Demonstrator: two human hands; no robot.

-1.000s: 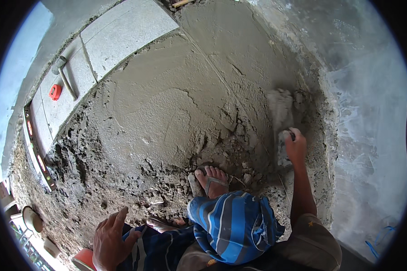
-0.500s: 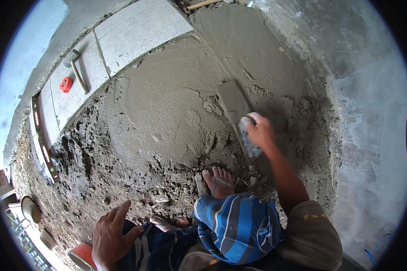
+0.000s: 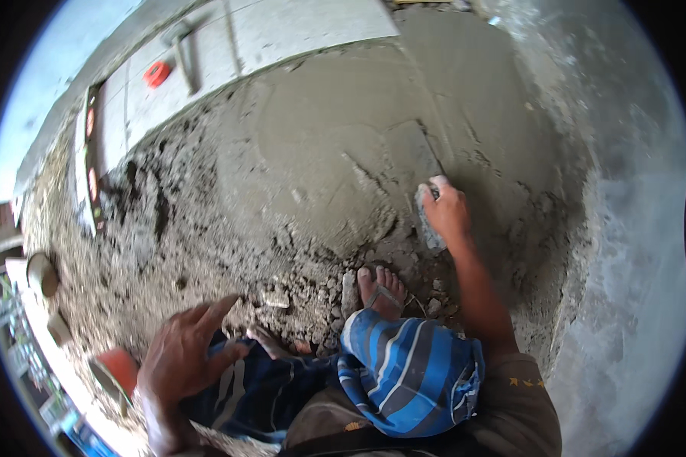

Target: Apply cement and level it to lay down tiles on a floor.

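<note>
My right hand is closed on the handle of a flat rectangular trowel, whose long blade lies on wet grey mortar. Mortar is smeared on the fingers, and the blade's left edge blends into the grey surface. A ridge of mortar runs just left of the blade. At the lower left, my left hand holds nothing, its fingers apart, above my leg in striped blue cloth. My sandalled foot stands on rough soil at the mortar's near edge.
Pale tiles border the mortar at the back, with a hammer and red tape measure on them. A spirit level lies at their left end. An orange bucket stands lower left. A grey wall rises on the right.
The view has turned, shifting the tiles and tools rightward and up in the picture. The trowel has swept leftward over the mortar in my right hand. My left hand stays open by my leg.
</note>
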